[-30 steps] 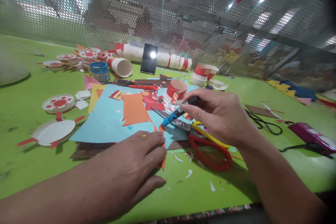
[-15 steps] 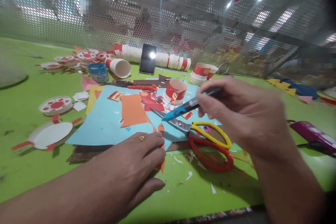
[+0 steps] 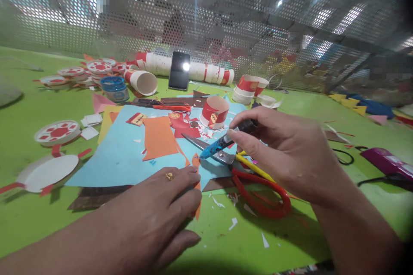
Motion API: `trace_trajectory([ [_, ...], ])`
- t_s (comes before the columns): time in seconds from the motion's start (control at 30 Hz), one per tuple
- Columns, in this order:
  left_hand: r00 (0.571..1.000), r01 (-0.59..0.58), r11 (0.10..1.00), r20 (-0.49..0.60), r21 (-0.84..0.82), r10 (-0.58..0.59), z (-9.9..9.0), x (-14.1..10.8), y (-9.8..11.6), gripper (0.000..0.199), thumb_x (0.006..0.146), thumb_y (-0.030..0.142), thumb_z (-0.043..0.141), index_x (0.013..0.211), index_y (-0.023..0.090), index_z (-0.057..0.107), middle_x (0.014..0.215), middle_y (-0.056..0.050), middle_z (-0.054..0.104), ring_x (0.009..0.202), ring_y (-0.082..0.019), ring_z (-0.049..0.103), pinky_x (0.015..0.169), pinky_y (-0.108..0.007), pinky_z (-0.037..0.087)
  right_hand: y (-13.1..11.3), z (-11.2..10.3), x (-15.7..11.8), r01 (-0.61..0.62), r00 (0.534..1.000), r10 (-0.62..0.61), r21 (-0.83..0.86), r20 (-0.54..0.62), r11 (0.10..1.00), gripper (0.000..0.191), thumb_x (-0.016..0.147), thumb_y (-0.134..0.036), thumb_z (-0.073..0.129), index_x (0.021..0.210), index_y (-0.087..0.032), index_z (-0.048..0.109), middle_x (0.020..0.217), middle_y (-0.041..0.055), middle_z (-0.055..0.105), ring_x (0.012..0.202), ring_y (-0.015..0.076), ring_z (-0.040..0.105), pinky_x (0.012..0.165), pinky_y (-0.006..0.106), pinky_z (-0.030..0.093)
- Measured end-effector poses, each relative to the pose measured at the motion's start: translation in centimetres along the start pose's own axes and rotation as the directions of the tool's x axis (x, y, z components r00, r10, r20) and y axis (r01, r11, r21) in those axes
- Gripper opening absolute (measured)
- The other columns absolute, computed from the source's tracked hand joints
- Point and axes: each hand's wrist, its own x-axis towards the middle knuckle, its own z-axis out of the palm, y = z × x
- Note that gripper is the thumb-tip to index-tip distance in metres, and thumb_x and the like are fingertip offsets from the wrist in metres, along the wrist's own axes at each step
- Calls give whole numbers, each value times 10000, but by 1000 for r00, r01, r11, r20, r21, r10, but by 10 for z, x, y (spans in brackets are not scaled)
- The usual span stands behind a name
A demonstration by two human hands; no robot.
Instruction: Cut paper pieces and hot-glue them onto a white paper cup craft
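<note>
My right hand pinches a marker pen with a blue, paint-smeared front and a black rear end. Its tip touches or hovers just beside the head of a small orange paper cutout, which bears blue dots. Stretched across that cutout, the fingers of my left hand press it down, hiding its middle. A gold ring is on one finger. Beneath the pen lie scissors with one yellow and one red handle, blades apart, partly covered by my right hand.
Light blue paper carries an orange sheet, red scraps and a cut paper cup. Behind stand a blue paint jar, a phone and a row of cups. Paper discs lie left; a purple device lies right.
My right hand has lowered and moved slightly left, bringing the pen's tip to the orange cutout's head. My left hand still presses the cutout. The camera view has shifted slightly.
</note>
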Motion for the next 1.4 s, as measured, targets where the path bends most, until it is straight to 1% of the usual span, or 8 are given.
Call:
trace_trajectory([
  [0.17, 998, -63, 995, 23, 73, 61, 0, 4, -1, 220, 859, 320, 554, 935, 130, 635, 1051, -155, 643, 981, -299, 597, 789, -414, 519, 1, 1, -1, 1, 1000, -1, -7, -16, 1000, 88, 846, -260, 614, 890, -197, 656, 773, 2, 650, 647, 132, 564, 601, 259, 457],
  [0.37, 998, -61, 993, 28, 101, 59, -2, 3, 1, 213, 855, 319, 555, 929, 137, 636, 1025, -145, 652, 984, -310, 596, 780, -430, 528, 0, 3, 0, -4, 1000, 4, -24, -3, 1000, 92, 845, -252, 616, 900, -192, 658, 786, -2, 650, 654, 125, 560, 604, 254, 447],
  [0.57, 999, 0, 999, 40, 54, -2, 0, 1, -1, 227, 839, 329, 576, 981, 155, 612, 1157, -138, 607, 1001, -296, 588, 807, -431, 525, 0, 5, -1, -14, 1000, 14, -32, -5, 999, 94, 839, -266, 621, 897, -200, 657, 793, 6, 663, 657, 138, 576, 610, 263, 453],
  [0.73, 998, 16, 999, 57, 38, -18, 1, 1, -1, 229, 834, 335, 585, 988, 167, 609, 1167, -135, 602, 1031, -298, 580, 827, -423, 515, 2, 6, -1, -3, 1000, 2, -61, -7, 998, 94, 834, -275, 624, 899, -215, 656, 815, 17, 677, 698, 159, 604, 623, 272, 470],
  [0.9, 997, 6, 998, 72, 67, -10, 3, -1, -2, 272, 830, 351, 592, 1026, 163, 596, 1195, -142, 586, 1023, -312, 579, 820, -453, 519, 3, 7, 0, -8, 1000, 7, -65, -8, 998, 101, 837, -290, 622, 905, -221, 651, 809, 21, 681, 711, 172, 614, 622, 279, 479],
  [1.13, 997, 14, 998, 72, 56, -18, 2, -1, -3, 262, 845, 346, 573, 1025, 158, 598, 1207, -141, 580, 1072, -311, 556, 851, -449, 514, 1, 7, 0, 13, 1000, -13, -69, -6, 998, 82, 839, -269, 623, 887, -210, 653, 792, -5, 670, 658, 131, 586, 602, 248, 455],
  [1.27, 997, -11, 998, 81, 54, 7, 2, -2, -4, 254, 860, 332, 551, 1033, 151, 595, 1207, -153, 578, 1087, -309, 550, 859, -447, 511, -1, 8, 1, 25, 1000, -25, -80, -1, 996, 71, 843, -259, 619, 880, -205, 647, 766, -13, 664, 635, 121, 574, 587, 242, 442],
  [1.4, 997, -1, 999, 80, 48, -3, 3, -1, -4, 250, 851, 344, 566, 1010, 155, 602, 1186, -149, 588, 1071, -305, 557, 851, -439, 512, -3, 8, 1, 66, 998, -65, -134, 11, 989, 70, 844, -257, 620, 861, -194, 647, 728, -12, 656, 598, 115, 558, 571, 246, 427],
])
